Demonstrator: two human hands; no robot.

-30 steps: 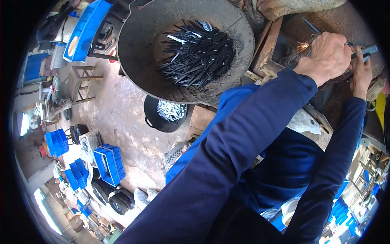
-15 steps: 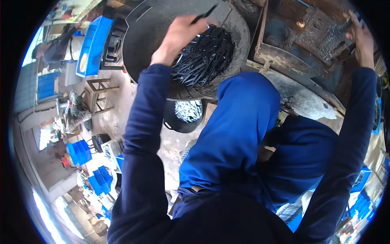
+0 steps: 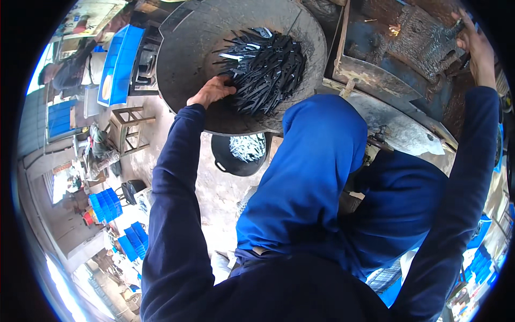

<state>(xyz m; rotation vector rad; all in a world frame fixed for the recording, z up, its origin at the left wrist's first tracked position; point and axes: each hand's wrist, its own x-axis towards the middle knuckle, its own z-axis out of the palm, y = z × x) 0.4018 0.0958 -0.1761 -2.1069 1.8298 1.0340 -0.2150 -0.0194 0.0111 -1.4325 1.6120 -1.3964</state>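
One heap of black strips (image 3: 274,75), in a round pan (image 3: 185,51), toward 12 o'clock. Long axes: mostly 7 to 1 o'clock; some tips at the 10 o'clock edge face 9. Left hand (image 3: 212,92): at the 8 o'clock edge, fingers bent, strips lying toward 2 from the fingertips; whether grasping any, cannot tell. Right hand (image 3: 477,49): toward 2 o'clock, fingers part-curled near a wet slab (image 3: 421,45); grip unclear.

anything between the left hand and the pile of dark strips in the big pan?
Nothing visible. The left hand is inside the rim of the pan, its fingers right at the left edge of the dark strips; actual contact is unclear.
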